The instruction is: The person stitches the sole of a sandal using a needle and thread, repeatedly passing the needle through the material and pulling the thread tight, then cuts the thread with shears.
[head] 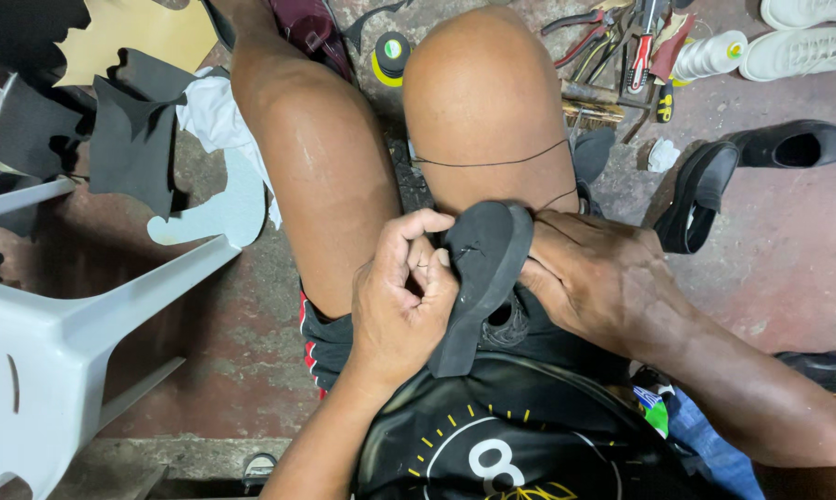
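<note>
A black shoe (485,268) rests sole-up on my lap between my thighs. My right hand (598,278) grips its right side and holds it steady. My left hand (401,292) is closed at the sole's left edge, its fingers pinching something small that I cannot make out. A thin dark thread (492,164) runs from the shoe across my right knee.
A white plastic chair (56,343) stands at the left. Black and tan leather pieces (131,130) lie at the upper left. Pliers and other tools (622,46), a spool of white thread (710,56), two black shoes (742,167) and white sneakers (807,37) lie on the reddish floor at the upper right.
</note>
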